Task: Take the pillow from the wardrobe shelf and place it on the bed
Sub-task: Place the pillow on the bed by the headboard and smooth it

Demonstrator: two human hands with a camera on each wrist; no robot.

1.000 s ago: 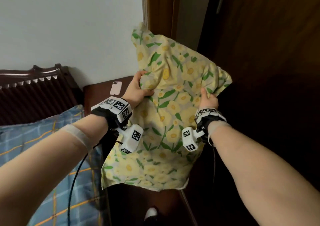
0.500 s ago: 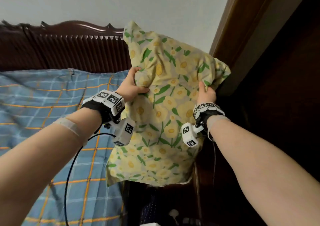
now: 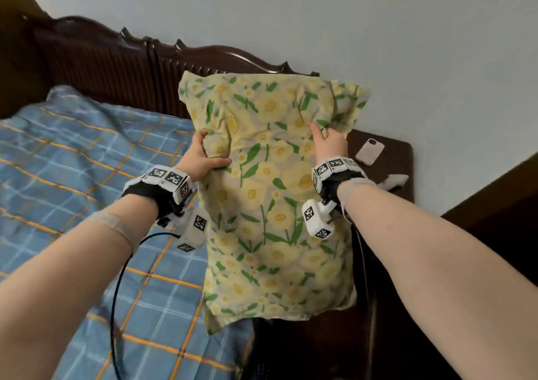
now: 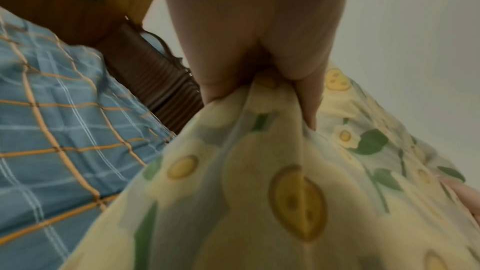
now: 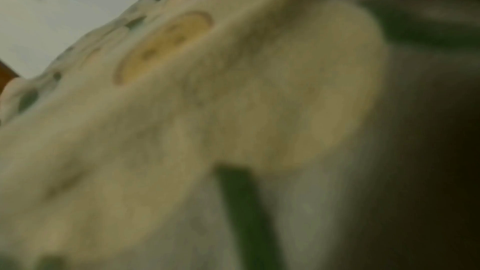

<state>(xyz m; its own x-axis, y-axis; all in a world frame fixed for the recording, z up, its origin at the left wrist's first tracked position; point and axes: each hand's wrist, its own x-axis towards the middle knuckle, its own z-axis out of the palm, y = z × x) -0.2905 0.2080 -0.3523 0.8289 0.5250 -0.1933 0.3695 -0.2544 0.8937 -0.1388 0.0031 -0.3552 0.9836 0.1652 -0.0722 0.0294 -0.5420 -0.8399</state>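
Pillow [image 3: 270, 193] swung over bed [image 3: 72, 175], left hand [image 3: 201, 161], right hand [image 3: 330, 143] fingers gripping it

Pillow [image 3: 270, 193]: soft matt cloth, printed flowers, creased where gripped. Bedspread [image 3: 72, 170]: matt woven checked cloth; headboard [image 3: 116, 68]: dark carved wood, slight gloss. Bedside table [image 3: 390, 181]: dark wood, dull sheen; phone [image 3: 369, 151]: smooth matt case; wall [image 3: 349, 15]: smooth matt paint.

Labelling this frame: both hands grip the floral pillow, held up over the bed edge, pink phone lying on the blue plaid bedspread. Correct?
One error: the pink phone lies on the dark wooden nightstand right of the bed, not on the blue plaid bedspread; the head view shows it. The rest holds: left hand and right hand both grip the floral pillow.
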